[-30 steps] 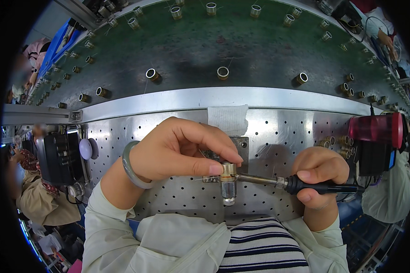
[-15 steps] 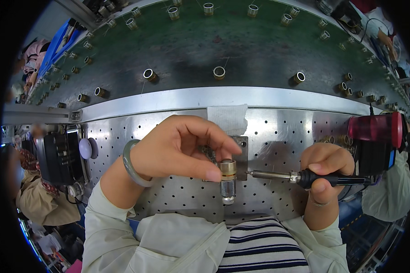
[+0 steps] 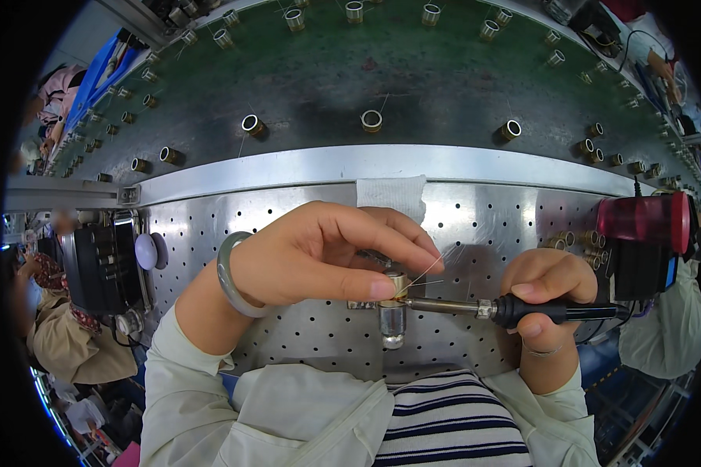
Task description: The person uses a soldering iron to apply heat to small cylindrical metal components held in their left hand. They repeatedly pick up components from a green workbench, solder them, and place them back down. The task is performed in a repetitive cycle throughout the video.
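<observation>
A small metal sleeve [image 3: 398, 281] with a copper-coloured band sits on an upright silver post [image 3: 393, 323] in front of me. My left hand [image 3: 323, 253] curves round the sleeve, thumb against its left side and fingers bent over its far side; the hidden fingertips' contact is unclear. Fine thin wires [image 3: 426, 272] stick out from the sleeve toward my left fingertips. From the right, my right hand [image 3: 553, 292] grips the dark handle of a soldering iron [image 3: 452, 306], its tip touching or right beside the sleeve's lower edge.
Several similar sleeves [image 3: 371, 121] stand on the green belt [image 3: 311, 86] beyond the metal rail. More sleeves cluster at right beside a red-and-black device [image 3: 642, 222]. A white cloth [image 3: 393, 194] lies on the perforated metal table [image 3: 288, 342]. Other people sit at both sides.
The soldering iron has moved left, bringing its tip to the sleeve. My left fingers have shifted slightly right, and thin wires now show by them.
</observation>
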Motion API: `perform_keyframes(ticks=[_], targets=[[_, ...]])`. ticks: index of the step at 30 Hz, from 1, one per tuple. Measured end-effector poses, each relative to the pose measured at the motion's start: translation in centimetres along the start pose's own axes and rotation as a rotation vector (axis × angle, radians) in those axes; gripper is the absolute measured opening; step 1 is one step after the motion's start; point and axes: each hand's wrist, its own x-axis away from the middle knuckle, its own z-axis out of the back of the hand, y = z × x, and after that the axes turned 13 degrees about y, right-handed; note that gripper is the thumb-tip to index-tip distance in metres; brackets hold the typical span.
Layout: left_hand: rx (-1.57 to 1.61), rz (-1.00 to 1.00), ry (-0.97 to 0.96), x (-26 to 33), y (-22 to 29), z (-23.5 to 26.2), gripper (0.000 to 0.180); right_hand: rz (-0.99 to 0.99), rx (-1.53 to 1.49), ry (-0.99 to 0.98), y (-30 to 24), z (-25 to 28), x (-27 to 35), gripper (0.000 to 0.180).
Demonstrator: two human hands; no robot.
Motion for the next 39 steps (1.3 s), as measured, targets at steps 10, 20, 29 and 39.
perform_keyframes(ticks=[10,20,29,39], targets=[[-0.02,-0.089,0.105,0.2,0.0,0.2,0.014,0.043,0.016,-0.027,0.2,0.3,0.0,0.028],[-0.081,-0.18,0.085,0.3,-0.1,0.5,0.016,0.123,0.051,-0.065,0.2,0.4,-0.3,0.029],[-0.112,-0.199,0.083,0.3,0.0,0.3,0.019,0.153,0.084,-0.084,0.1,0.6,-0.5,0.028],[-0.099,0.012,0.062,0.1,0.6,0.6,0.029,0.168,0.152,-0.157,-0.3,1.2,-0.9,0.029]])
